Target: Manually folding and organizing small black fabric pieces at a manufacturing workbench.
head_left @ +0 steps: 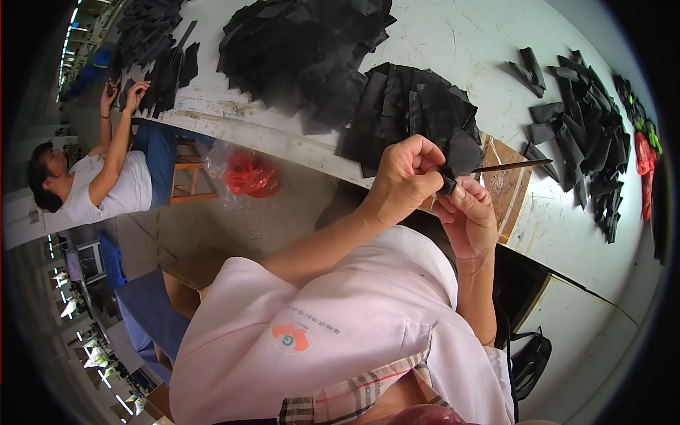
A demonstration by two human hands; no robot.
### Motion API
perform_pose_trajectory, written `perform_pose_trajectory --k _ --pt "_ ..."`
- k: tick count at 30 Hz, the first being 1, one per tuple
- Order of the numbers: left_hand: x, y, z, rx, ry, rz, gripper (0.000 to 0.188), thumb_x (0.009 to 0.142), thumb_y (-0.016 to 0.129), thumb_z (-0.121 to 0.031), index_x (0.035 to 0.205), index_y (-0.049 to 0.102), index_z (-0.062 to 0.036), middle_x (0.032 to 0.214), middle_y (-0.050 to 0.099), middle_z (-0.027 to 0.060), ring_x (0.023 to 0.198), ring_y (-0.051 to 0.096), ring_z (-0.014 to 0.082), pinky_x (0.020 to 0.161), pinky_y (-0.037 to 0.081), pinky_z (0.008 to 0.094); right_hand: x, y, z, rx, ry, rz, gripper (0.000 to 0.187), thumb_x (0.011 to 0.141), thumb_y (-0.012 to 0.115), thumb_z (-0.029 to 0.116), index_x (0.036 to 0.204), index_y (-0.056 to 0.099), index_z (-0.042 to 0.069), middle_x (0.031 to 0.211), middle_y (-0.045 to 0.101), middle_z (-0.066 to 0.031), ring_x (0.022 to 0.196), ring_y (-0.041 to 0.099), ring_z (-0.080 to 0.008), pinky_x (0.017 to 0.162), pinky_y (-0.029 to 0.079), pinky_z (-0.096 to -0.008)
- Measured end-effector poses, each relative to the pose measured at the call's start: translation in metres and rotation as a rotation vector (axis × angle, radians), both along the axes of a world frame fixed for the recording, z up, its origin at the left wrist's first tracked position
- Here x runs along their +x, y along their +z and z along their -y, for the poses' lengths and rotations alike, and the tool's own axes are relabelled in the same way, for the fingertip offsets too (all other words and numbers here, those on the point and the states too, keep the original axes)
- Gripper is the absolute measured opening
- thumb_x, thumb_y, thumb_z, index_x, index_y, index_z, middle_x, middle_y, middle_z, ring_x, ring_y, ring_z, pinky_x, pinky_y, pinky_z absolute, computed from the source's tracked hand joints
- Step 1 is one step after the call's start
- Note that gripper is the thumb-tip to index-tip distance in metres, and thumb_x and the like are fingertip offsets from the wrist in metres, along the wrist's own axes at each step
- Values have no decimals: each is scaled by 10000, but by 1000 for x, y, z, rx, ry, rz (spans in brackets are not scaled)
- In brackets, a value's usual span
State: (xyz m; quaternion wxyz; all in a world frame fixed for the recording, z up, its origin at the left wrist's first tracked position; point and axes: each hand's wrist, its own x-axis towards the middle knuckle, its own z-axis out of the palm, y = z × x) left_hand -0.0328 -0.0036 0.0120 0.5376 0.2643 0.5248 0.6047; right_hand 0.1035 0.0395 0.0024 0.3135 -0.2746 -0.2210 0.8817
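Between the fingers of our left hand [405, 183] and right hand [470, 218] we grip a small black piece [447, 182]. Just right of our fingers, a dark rod [513, 166] shows; beyond them, black fabric pieces [418, 99] overlap on the counter [453, 42].

Fairly bright, even light on pale counter [432, 44]. Strip lights [73, 16] glare at left rim. Black pieces [297, 60] swallow detail. Red bag [249, 174] glints. Fisheye bends counter edges; corners dark.
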Motion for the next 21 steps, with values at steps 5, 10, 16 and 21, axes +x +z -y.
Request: perform_pose_trajectory --k 5,10,16,21 --pt "13 -4 -3 378 296 -867 210 711 465 50 918 492 38 713 584 117 601 574 94 515 485 250 -7 8 2 58 17 14 117 803 596 147 819 555 39 674 509 2 591 418 -69 492 330 -201" --pt "2 12 3 158 -38 125 251 703 469 98 945 473 31 799 600 119 674 598 103 558 491 205 1 -1 0 73 -88 85 84 801 599 126 820 551 60 723 526 44 652 489 -52 570 388 -183" --pt "0 19 4 239 -532 778 419 692 510 77 1103 434 46 828 586 87 726 567 86 592 431 182 10 15 9 400 -158 -28 134 780 622 129 753 544 24 967 492 -62 826 466 -108 715 374 -214" --pt "26 22 3 275 -60 -173 300 728 509 105 1013 541 14 835 564 43 629 506 39 556 429 177 20 18 -7 1005 -308 407 175 788 595 111 704 489 0 863 509 -72 756 454 -110 663 362 -206"
